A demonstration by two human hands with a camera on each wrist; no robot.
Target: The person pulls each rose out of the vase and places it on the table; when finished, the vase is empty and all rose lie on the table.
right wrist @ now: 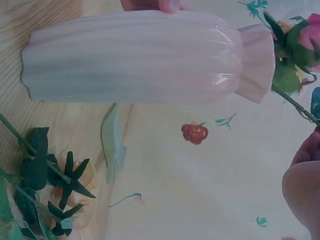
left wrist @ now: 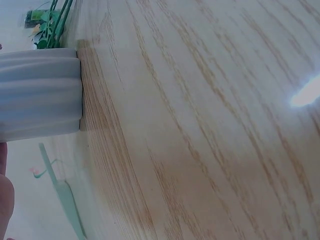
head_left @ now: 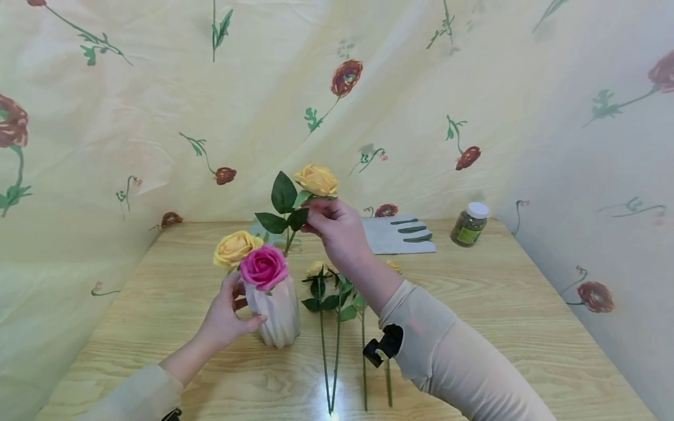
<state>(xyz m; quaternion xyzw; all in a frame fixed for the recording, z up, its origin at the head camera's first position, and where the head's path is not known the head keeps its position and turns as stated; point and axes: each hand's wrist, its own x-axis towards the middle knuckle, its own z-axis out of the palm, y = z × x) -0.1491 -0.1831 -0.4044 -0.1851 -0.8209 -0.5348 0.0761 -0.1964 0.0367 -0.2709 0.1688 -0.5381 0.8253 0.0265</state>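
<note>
A white fluted vase [head_left: 275, 313] stands upright on the wooden table. My left hand [head_left: 223, 313] grips its side, the thumb across the front and the fingers behind. A pink rose [head_left: 264, 267] and a yellow rose [head_left: 237, 249] sit at its mouth. Above and right of them, my right hand [head_left: 337, 228] pinches another yellow rose [head_left: 317, 179] just below the bloom. Its leafy stem [head_left: 289, 241] runs down behind the pink rose; in the right wrist view, a stem [right wrist: 295, 105] enters the vase's mouth. Part of the left hand [left wrist: 5, 195] shows at the left wrist view's edge.
Several yellow roses with long stems [head_left: 337, 345] lie on the table [head_left: 489, 339], right of the vase and partly under my right forearm. Farther back lies a pale cloth [head_left: 379, 237] with dark green strips. A white-lidded jar [head_left: 470, 225] stands at the back right, before a flowered curtain [head_left: 263, 117].
</note>
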